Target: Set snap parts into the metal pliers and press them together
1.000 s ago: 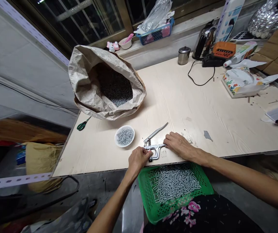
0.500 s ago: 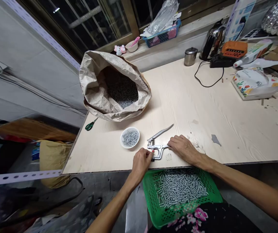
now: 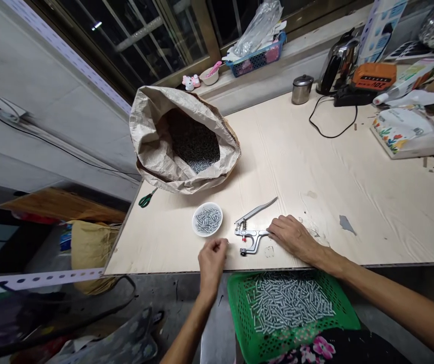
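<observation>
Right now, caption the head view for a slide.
Right hand holds silver metal pliers; left hand is near round white bowl.

One head-worn camera looks forward and down over the table (image 3: 296,167).

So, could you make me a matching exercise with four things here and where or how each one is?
Things
1. White bowl
2. Green basket
3. Silver pliers
4. Scissors

Places or states
A. Below the table's front edge
B. Near the table's left edge, green-handled
C. On the table, filled with small metal pieces
D. Held at one end by the right hand

Right pairs: 1-C, 2-A, 3-D, 4-B
</observation>
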`<state>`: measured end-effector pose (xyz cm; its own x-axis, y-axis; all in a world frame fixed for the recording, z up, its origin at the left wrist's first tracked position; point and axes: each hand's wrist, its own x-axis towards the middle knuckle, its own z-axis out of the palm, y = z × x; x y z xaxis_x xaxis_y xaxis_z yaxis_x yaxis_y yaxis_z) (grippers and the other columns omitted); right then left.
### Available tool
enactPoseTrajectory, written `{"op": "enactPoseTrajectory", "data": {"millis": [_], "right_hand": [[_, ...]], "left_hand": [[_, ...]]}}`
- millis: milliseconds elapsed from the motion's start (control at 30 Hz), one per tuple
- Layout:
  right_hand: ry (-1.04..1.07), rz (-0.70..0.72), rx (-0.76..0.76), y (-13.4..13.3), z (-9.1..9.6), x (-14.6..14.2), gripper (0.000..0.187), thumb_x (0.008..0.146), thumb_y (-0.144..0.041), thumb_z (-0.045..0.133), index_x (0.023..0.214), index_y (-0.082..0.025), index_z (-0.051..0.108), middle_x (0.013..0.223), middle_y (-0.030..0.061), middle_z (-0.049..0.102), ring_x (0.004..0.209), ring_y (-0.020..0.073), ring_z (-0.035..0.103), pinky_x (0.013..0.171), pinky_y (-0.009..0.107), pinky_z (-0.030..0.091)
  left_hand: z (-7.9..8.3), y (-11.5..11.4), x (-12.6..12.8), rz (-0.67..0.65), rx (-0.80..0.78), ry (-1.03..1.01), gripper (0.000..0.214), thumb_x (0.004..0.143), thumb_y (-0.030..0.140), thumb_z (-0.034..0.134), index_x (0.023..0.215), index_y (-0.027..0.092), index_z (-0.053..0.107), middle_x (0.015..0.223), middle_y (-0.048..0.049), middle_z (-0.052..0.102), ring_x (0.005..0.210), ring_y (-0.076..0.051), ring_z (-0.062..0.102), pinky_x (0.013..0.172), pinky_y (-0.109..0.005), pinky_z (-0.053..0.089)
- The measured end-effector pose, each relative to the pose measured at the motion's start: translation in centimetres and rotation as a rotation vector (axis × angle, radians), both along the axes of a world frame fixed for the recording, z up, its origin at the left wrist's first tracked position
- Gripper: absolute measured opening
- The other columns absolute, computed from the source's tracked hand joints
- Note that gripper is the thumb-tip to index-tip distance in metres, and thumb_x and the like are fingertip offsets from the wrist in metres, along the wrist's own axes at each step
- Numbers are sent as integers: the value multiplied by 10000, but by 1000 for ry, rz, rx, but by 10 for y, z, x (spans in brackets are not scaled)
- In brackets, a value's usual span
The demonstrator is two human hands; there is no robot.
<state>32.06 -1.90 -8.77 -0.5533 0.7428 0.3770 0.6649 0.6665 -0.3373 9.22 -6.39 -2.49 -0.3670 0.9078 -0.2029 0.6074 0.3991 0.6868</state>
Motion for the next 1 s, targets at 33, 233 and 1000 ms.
{"op": "enactPoseTrajectory", "data": {"millis": [33, 233, 1000], "right_hand": [[4, 1, -2, 0, 0, 0, 173, 936, -194, 450, 819, -188, 577, 793, 30, 590, 752, 172, 487, 682, 310, 300], [13, -7, 8, -1, -1, -1, 178, 941, -197, 435, 827, -187, 571, 783, 34, 584, 733, 178, 488, 676, 312, 312], [46, -6, 22, -1, -5, -1, 154, 934, -200, 442, 836, -187, 561, 795, 33, 576, 731, 178, 490, 682, 313, 331]], "left_hand": [[4, -11, 4, -78, 74, 44, 262, 796, 359, 527, 655, 166, 635, 607, 2, 586, 567, -126, 541, 542, -224, 418], [21, -26, 5, -470, 191, 265, 219, 895, 317, 509, 937, 214, 699, 848, -38, 671, 738, -148, 633, 671, -240, 466], [16, 68, -67, -254, 188, 485, 222, 856, 223, 482, 941, 146, 672, 969, -102, 690, 861, -204, 638, 788, -317, 476]]}}
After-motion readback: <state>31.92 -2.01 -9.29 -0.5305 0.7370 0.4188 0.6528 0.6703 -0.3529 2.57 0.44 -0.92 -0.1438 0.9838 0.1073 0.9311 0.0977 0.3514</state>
